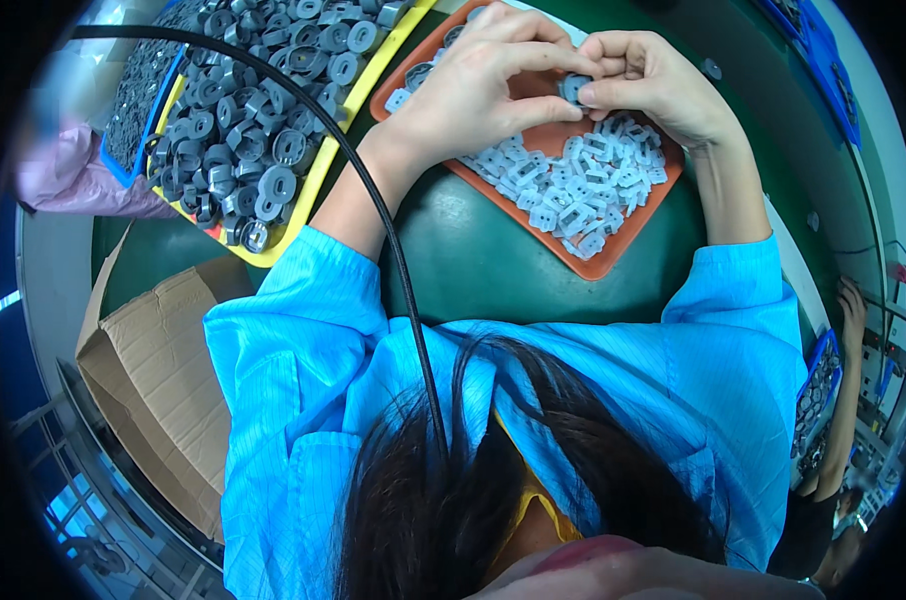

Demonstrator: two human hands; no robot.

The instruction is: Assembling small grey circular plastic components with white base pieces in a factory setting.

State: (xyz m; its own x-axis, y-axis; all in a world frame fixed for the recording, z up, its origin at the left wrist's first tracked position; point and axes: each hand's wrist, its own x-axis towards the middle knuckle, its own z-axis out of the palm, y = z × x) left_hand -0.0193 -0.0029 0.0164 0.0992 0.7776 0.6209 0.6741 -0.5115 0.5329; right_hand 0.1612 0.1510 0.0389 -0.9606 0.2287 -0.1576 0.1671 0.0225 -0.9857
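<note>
My left hand (498,85) and my right hand (653,85) meet above an orange tray (591,268). Between their fingertips is a small grey plastic part (575,88) with a pale insert showing on its face. Thumb and fingers of both hands pinch it, which hides most of its outline. Below them, the tray holds a heap of small whitish plastic pieces (578,190) with holes in them. A few grey parts lie at the tray's far left, partly behind my left hand.
To the left, a yellow-rimmed bin (318,185) is heaped with grey round plastic parts (238,130). Beyond it stands a blue-edged bin of small dark pieces (145,95). An open cardboard box (168,350) sits below. A black cable (378,195) crosses over my left forearm. Another person's arm (841,410) shows at right.
</note>
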